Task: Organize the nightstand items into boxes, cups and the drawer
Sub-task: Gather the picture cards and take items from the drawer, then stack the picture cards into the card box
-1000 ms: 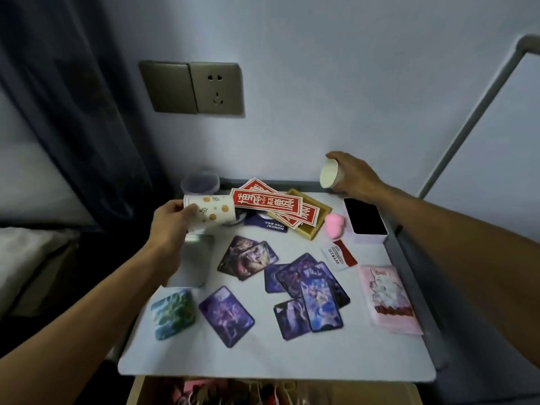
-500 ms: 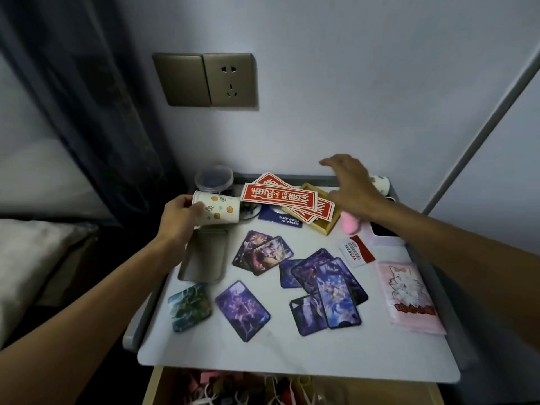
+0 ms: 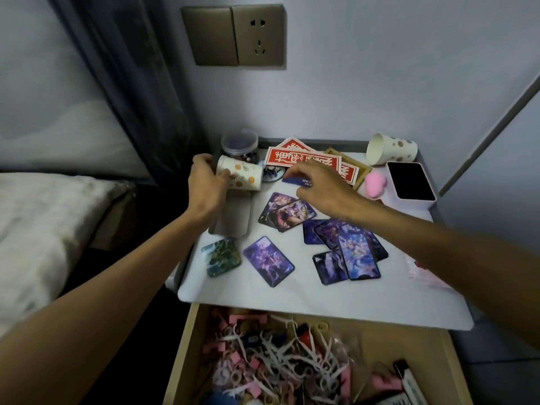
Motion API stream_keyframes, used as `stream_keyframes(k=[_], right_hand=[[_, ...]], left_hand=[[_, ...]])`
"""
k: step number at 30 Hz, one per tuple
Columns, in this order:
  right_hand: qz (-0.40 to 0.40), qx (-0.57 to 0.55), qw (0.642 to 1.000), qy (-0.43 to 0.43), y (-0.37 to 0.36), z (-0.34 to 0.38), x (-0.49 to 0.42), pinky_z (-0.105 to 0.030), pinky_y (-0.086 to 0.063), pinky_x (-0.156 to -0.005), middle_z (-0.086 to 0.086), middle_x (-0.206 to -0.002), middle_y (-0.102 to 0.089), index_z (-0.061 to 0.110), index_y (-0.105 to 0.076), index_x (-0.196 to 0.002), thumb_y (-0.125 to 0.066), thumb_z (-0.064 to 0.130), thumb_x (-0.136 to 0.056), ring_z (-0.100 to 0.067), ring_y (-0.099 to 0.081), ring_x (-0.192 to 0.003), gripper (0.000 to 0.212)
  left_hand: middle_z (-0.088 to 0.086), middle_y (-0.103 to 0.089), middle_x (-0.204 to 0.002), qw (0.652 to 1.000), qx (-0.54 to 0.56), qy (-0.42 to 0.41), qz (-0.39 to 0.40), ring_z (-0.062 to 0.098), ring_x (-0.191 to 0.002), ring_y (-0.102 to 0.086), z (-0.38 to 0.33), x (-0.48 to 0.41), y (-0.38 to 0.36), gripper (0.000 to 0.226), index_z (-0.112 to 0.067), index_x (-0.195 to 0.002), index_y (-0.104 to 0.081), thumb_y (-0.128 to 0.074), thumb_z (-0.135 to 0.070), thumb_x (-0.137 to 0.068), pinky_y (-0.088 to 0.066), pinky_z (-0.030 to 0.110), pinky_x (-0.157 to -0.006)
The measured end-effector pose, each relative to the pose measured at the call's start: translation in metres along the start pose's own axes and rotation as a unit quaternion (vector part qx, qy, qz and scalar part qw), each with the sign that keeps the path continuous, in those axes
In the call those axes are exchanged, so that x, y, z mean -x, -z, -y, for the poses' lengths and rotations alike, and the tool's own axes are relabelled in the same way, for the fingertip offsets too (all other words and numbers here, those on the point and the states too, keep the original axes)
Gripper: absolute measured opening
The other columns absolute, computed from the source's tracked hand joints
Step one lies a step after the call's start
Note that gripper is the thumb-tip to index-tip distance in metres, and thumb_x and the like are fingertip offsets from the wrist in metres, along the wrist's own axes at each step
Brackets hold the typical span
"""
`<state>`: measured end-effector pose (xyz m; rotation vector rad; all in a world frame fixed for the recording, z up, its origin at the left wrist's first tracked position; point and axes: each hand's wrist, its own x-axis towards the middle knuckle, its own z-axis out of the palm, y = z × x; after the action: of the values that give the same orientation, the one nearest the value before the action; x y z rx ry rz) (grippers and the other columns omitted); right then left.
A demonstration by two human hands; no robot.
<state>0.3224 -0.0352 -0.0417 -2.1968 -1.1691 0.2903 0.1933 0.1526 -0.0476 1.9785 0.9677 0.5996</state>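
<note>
The nightstand's white top [image 3: 321, 302] is strewn with picture cards [image 3: 268, 261]. Below it, the open drawer [image 3: 187, 346] holds a tangle of pink clips and white picks. At the back left, the left hand [image 3: 204, 188] grips a spotted paper cup [image 3: 242, 177] lying on its side, long axis left to right, before a lidded jar [image 3: 239, 143]. Just beside it, the right hand [image 3: 318, 185] pinches a small blue card [image 3: 292, 179]

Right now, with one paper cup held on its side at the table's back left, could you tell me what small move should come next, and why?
I would probably lift the small blue card clear and carry it to the paper cup. The right hand seems to pinch that card, and the left hand holds the cup tilted just beside it.
</note>
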Motion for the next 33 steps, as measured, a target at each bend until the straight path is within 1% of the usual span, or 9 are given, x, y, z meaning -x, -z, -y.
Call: stream_keyframes(k=[6, 9, 12, 14, 18, 21, 25, 30, 33], right_hand=[[0.003, -0.039, 0.999, 0.006, 0.006, 0.020, 0.054, -0.033, -0.054, -0.092, 0.003, -0.111, -0.067, 0.018, -0.068, -0.114, -0.062, 0.001, -0.088, -0.007, -0.062, -0.100, 0.031], [0.033, -0.037, 0.999, 0.001, 0.004, 0.031, 0.092, -0.035, -0.056, -0.089, 0.004, -0.104, -0.070, 0.019, -0.072, -0.108, -0.061, -0.002, -0.087, -0.006, -0.064, -0.094, 0.031], [0.076, -0.016, 0.997, 0.004, 0.003, 0.044, 0.129, -0.033, -0.057, -0.082, 0.005, -0.094, -0.071, 0.019, -0.072, -0.104, -0.058, -0.003, -0.088, -0.006, -0.066, -0.088, 0.031], [0.114, -0.002, 0.993, 0.015, 0.003, 0.049, 0.154, -0.027, -0.055, -0.080, 0.007, -0.088, -0.071, 0.018, -0.072, -0.104, -0.058, -0.001, -0.089, -0.005, -0.067, -0.085, 0.028], [0.162, 0.006, 0.986, 0.023, -0.019, 0.046, 0.202, -0.028, -0.056, -0.078, 0.011, -0.092, -0.072, 0.025, -0.073, -0.101, -0.062, 0.007, -0.091, -0.002, -0.067, -0.082, 0.023], [0.239, 0.065, 0.967, 0.052, -0.052, 0.035, 0.232, -0.015, -0.045, -0.085, 0.009, -0.111, -0.066, 0.024, -0.069, -0.112, -0.060, 0.014, -0.094, 0.005, -0.057, -0.090, 0.022], [0.276, 0.097, 0.954, 0.061, -0.095, 0.023, 0.234, -0.026, -0.033, -0.108, 0.001, -0.138, -0.048, 0.019, -0.054, -0.136, -0.058, 0.024, -0.098, -0.013, -0.043, -0.128, 0.038], [0.252, 0.123, 0.955, 0.093, -0.149, 0.031, 0.195, -0.038, -0.026, -0.119, -0.001, -0.158, -0.025, 0.024, -0.032, -0.152, -0.053, 0.043, -0.098, -0.017, -0.021, -0.145, 0.060], [0.239, 0.131, 0.953, 0.130, -0.182, 0.041, 0.171, -0.041, -0.024, -0.120, -0.004, -0.159, -0.022, 0.028, -0.037, -0.150, -0.054, 0.045, -0.097, -0.022, -0.018, -0.148, 0.057]], left_hand=[[0.011, -0.052, -0.133, 0.974, -0.134, -0.180, 0.017, 0.024, -0.120, -0.051, -0.030, 0.069, 0.016, 0.039, -0.010, -0.130, -0.052, -0.062, -0.012, -0.093, -0.040, 0.030, -0.101], [0.006, -0.065, -0.117, 0.971, -0.115, -0.197, 0.073, 0.017, -0.098, -0.061, -0.034, 0.111, 0.027, 0.024, -0.012, -0.119, -0.060, -0.059, -0.011, -0.095, -0.050, 0.027, -0.085], [0.006, -0.071, -0.095, 0.960, -0.088, -0.174, 0.201, 0.017, -0.076, -0.068, -0.018, 0.147, 0.038, 0.013, -0.014, -0.106, -0.063, -0.058, -0.013, -0.095, -0.056, 0.038, -0.074], [0.005, -0.072, -0.101, 0.928, -0.143, -0.148, 0.309, 0.017, -0.076, -0.069, -0.002, 0.169, 0.041, 0.014, -0.015, -0.110, -0.063, -0.058, -0.021, -0.098, -0.057, 0.038, -0.077], [0.003, -0.065, -0.125, 0.835, -0.289, -0.120, 0.452, 0.019, -0.106, -0.063, 0.031, 0.203, 0.045, 0.032, -0.019, -0.128, -0.059, -0.058, -0.033, -0.099, -0.051, 0.037, -0.093], [0.006, -0.060, -0.132, 0.805, -0.421, -0.111, 0.404, 0.027, -0.117, -0.059, 0.050, 0.205, 0.051, 0.038, -0.024, -0.131, -0.057, -0.052, -0.043, -0.099, -0.048, 0.037, -0.093], [0.006, -0.066, -0.097, 0.832, -0.515, -0.101, 0.181, 0.033, -0.091, -0.065, 0.070, 0.194, 0.070, 0.027, -0.015, -0.101, -0.065, -0.045, -0.033, -0.097, -0.046, 0.036, -0.071], [0.008, -0.057, -0.094, 0.832, -0.506, -0.022, 0.228, 0.035, -0.096, -0.063, 0.085, 0.188, 0.079, 0.031, -0.012, -0.099, -0.062, -0.043, -0.036, -0.101, -0.041, 0.036, -0.072], [0.006, -0.059, -0.084, 0.840, -0.468, -0.005, 0.274, 0.029, -0.076, -0.060, 0.096, 0.178, 0.074, 0.023, -0.007, -0.095, -0.061, -0.048, -0.025, -0.098, -0.052, 0.036, -0.072]])
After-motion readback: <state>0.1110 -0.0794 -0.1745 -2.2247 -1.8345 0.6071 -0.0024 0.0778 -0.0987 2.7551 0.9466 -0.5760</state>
